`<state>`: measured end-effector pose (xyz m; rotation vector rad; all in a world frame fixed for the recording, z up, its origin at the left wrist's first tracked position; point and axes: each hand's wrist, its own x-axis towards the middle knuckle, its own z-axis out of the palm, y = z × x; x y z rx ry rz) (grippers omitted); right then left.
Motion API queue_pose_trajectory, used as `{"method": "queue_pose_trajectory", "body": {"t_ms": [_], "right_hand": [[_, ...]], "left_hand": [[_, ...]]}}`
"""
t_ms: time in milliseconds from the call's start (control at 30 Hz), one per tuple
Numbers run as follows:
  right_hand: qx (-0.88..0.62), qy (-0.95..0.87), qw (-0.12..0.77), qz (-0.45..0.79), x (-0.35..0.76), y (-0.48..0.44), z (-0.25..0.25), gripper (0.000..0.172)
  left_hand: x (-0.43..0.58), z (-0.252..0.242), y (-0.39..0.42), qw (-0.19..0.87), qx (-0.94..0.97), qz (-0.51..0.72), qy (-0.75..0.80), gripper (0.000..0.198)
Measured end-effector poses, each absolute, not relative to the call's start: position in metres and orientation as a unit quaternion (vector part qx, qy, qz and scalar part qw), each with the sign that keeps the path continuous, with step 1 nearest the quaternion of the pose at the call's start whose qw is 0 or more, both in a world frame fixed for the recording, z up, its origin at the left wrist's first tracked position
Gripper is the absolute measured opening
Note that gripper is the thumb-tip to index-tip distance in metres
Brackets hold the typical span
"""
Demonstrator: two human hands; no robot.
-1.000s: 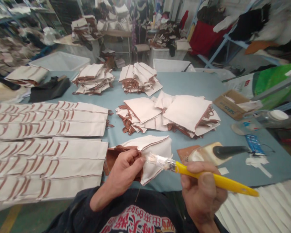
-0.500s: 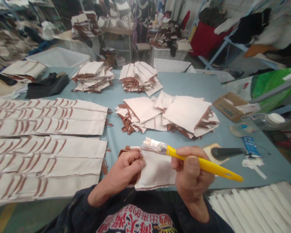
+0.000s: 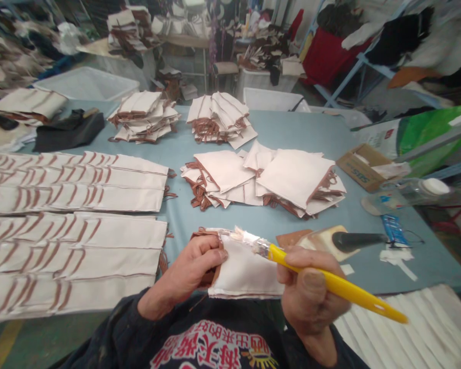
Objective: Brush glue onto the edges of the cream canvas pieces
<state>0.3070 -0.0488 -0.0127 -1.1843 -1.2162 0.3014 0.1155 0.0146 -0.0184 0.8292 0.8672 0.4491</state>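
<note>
My left hand [image 3: 202,264] pinches the brown-trimmed left edge of a white fabric piece [image 3: 249,269] close to my body. In my right hand [image 3: 315,289] is a paintbrush with a yellow handle [image 3: 353,289]. Its pale, crusted bristles [image 3: 242,234] lie at the fabric's upper left edge; whether they touch it I cannot tell. Just beyond my right hand sits a yellowish container [image 3: 326,241], with a dark-handled tool [image 3: 357,241] across it. A flat brown piece [image 3: 294,238] shows beside that container.
Overlapping rows of white pieces with brown edges [image 3: 72,256] cover the left of the blue-grey table [image 3: 303,130]. Loose piles of similar pieces [image 3: 297,177] lie ahead. At right are an open cardboard box [image 3: 359,169] and a clear jar [image 3: 407,195]. White strips [image 3: 411,328] lie at lower right.
The brush and my right hand have moved slightly right and down, with the handle tilted more steeply. The brown piece beside the container now shows. My left hand keeps its pinch.
</note>
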Motion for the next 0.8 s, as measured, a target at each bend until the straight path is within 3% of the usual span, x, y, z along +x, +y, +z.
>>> {"method": "queue_pose_trajectory", "body": {"t_ms": [133,333,467,600,800], "right_hand": [[-0.504,-0.554,0.644,0.155,0.294,-0.044,-0.017,0.024],[-0.526,-0.456,0.703,0.144,0.301,-0.047,-0.017,0.027],[-0.563,-0.486,0.657,0.121,0.305,-0.059,-0.024,0.024],[-0.552,-0.525,0.635,0.127,0.291,-0.063,-0.031,0.021],[-0.548,-0.489,0.654,0.180,0.287,-0.065,-0.025,0.023]], "left_hand": [[0.119,-0.018,0.016,0.796,0.399,0.209,0.405,0.040],[0.126,-0.012,0.015,0.770,0.449,0.219,0.396,0.037],[0.128,-0.011,0.013,0.719,0.521,0.233,0.398,0.034],[0.130,-0.012,0.016,0.627,0.627,0.239,0.395,0.031],[0.126,-0.033,0.018,0.395,0.797,0.278,0.362,0.030]]}}
